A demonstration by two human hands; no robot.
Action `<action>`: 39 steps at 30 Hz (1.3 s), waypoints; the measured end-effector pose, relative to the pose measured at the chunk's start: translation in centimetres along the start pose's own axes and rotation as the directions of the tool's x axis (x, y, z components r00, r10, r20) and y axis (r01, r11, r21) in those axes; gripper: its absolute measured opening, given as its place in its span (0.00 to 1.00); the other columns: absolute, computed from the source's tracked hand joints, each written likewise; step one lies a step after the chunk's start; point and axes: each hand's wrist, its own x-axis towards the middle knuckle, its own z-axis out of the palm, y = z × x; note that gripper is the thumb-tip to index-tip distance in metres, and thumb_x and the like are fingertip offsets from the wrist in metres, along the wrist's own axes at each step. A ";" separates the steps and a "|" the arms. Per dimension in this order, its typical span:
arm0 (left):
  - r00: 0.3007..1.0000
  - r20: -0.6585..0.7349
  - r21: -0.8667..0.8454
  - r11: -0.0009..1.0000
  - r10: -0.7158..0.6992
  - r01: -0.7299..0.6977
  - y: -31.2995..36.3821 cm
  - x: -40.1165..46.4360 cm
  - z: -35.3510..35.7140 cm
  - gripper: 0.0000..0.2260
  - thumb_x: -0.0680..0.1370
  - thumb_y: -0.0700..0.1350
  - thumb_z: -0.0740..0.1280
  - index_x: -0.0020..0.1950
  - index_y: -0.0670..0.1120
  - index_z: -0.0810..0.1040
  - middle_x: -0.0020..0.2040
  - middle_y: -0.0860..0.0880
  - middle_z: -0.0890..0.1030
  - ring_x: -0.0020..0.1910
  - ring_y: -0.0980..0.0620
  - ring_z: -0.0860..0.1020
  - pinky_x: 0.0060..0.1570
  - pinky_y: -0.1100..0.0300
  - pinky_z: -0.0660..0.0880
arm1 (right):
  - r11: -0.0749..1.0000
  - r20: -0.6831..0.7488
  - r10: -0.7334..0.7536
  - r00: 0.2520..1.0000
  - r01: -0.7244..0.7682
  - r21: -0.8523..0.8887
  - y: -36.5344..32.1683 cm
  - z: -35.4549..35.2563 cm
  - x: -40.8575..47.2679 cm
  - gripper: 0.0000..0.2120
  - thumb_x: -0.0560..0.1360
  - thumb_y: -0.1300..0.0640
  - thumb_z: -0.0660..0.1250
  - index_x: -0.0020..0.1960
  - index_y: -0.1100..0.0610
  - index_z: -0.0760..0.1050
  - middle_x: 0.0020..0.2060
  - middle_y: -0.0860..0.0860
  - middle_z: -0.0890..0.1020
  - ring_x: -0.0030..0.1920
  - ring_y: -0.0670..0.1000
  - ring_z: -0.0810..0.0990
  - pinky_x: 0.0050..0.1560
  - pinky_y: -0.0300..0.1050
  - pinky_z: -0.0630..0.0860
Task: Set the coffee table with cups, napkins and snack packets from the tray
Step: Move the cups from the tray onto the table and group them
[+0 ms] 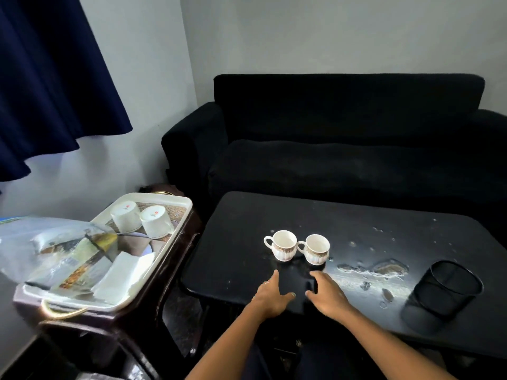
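Two white cups with patterned bands stand upright side by side on the black coffee table point(247, 215), the left cup point(282, 244) and the right cup point(315, 248). My left hand point(270, 293) and my right hand point(327, 294) hover just in front of them with relaxed fingers, holding nothing. To the left, a white tray point(181, 212) on a side stand carries two upturned cups point(142, 219), a stack of white napkins point(120, 275) and clear snack packets point(68, 259).
A black mesh holder point(444, 292) lies tilted at the table's right front. The tabletop has a worn, peeling patch point(373, 271) near it. A black sofa point(329, 149) stands behind the table, and a dark blue curtain point(49, 78) hangs at the left.
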 end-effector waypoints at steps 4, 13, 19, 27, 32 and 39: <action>0.998 -0.053 -0.037 0.998 0.043 -0.045 -0.5 -1.3 -3.3 0.33 0.77 0.54 0.64 0.78 0.49 0.53 0.75 0.43 0.62 0.73 0.45 0.62 0.72 0.51 0.62 | 0.988 0.014 -0.125 0.992 0.126 -0.091 -3.6 0.1 -0.4 0.23 0.76 0.53 0.63 0.69 0.55 0.65 0.67 0.54 0.70 0.68 0.54 0.69 0.66 0.46 0.67; 0.753 -0.645 -0.041 0.977 0.134 -0.210 -4.3 -5.8 -13.0 0.18 0.77 0.47 0.64 0.67 0.49 0.72 0.63 0.50 0.76 0.62 0.50 0.74 0.62 0.55 0.71 | 0.909 0.018 -0.408 0.913 0.408 -0.084 -14.3 -0.1 0.4 0.18 0.76 0.54 0.63 0.64 0.55 0.70 0.63 0.52 0.74 0.65 0.52 0.71 0.65 0.45 0.67; 0.555 -0.831 -0.021 0.998 0.017 -0.063 -7.8 -7.3 -15.2 0.19 0.77 0.46 0.63 0.68 0.48 0.69 0.66 0.49 0.73 0.65 0.48 0.69 0.64 0.54 0.66 | 0.877 0.024 -0.479 0.878 0.479 -0.036 -21.1 1.1 1.9 0.16 0.76 0.54 0.62 0.63 0.55 0.71 0.59 0.52 0.76 0.62 0.52 0.73 0.60 0.45 0.70; 0.580 -0.814 0.094 0.978 -0.032 0.185 -10.8 -6.2 -15.4 0.27 0.77 0.51 0.60 0.75 0.47 0.59 0.75 0.48 0.63 0.74 0.47 0.59 0.73 0.49 0.54 | 0.867 0.096 -0.494 0.864 0.498 -0.027 -28.7 3.7 4.1 0.17 0.76 0.54 0.62 0.64 0.58 0.72 0.63 0.54 0.75 0.63 0.54 0.74 0.62 0.50 0.72; 0.629 -0.768 0.102 0.948 -0.118 0.302 -12.3 -5.9 -14.9 0.32 0.77 0.51 0.59 0.77 0.43 0.51 0.79 0.44 0.53 0.77 0.45 0.49 0.74 0.42 0.41 | 0.902 0.089 -0.428 0.899 0.431 -0.024 -31.9 5.2 6.4 0.16 0.77 0.53 0.61 0.62 0.60 0.72 0.63 0.58 0.73 0.63 0.59 0.72 0.63 0.55 0.70; 0.675 -0.719 0.120 0.927 -0.165 0.355 -12.7 -5.8 -14.6 0.35 0.78 0.54 0.57 0.78 0.42 0.45 0.79 0.44 0.47 0.78 0.45 0.43 0.72 0.42 0.35 | 0.960 0.061 -0.270 0.961 0.274 -0.063 -34.4 8.1 8.6 0.19 0.77 0.53 0.59 0.66 0.57 0.69 0.69 0.55 0.65 0.68 0.58 0.63 0.64 0.55 0.66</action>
